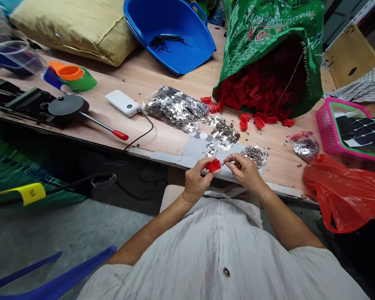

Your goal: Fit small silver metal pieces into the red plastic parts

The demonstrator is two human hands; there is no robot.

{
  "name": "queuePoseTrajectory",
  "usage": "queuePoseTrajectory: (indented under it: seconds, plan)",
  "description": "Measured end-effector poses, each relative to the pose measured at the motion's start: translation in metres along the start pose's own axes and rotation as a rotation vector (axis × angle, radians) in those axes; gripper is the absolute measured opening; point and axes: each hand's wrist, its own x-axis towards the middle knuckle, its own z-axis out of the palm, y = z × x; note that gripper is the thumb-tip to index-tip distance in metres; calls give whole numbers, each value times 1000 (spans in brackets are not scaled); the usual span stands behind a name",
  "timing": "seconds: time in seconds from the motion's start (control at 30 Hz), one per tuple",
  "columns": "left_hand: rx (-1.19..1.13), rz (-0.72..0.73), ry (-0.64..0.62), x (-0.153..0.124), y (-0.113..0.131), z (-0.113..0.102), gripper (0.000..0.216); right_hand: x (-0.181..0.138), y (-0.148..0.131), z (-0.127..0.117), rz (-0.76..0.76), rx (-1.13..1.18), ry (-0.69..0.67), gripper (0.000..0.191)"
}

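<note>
My left hand (196, 180) is closed round a small red plastic piece (213, 165) at the table's near edge. My right hand (245, 171) is pinched right beside it, its fingertips touching the piece and holding something small I cannot make out. Just beyond the hands lie loose shiny metal bits (254, 153) on a grey sheet (195, 149). Further back a clear bag of the same silver bits (176, 107) lies open. A green sack (276, 50) on its side spills several red plastic pieces (253, 118) onto the wooden table (162, 137).
A blue plastic tub (171, 33) stands at the back. A white power bank (122, 102) with a cable lies left of the silver bits. A black hand press with a red-tipped lever (65, 109) is at left. A pink basket (346, 129) and red plastic bag (346, 196) sit at right.
</note>
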Motion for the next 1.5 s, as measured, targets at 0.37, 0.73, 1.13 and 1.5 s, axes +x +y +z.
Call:
queuePoseTrajectory:
  seconds: [0.37,0.73,1.13,1.5]
  plan:
    - [174,285,-9,-3,9,4,36,-9,-5,13,-234,-41,96,11]
    - [0,202,13,-10,9,5,41,-15,4,0,98,380,-39,21]
    - [16,276,-75,-15,19,12,37,-17,5,13,206,602,-149,27]
    - [-141,178,-195,-40,12,-3,47,-55,9,22,454,964,-348,40]
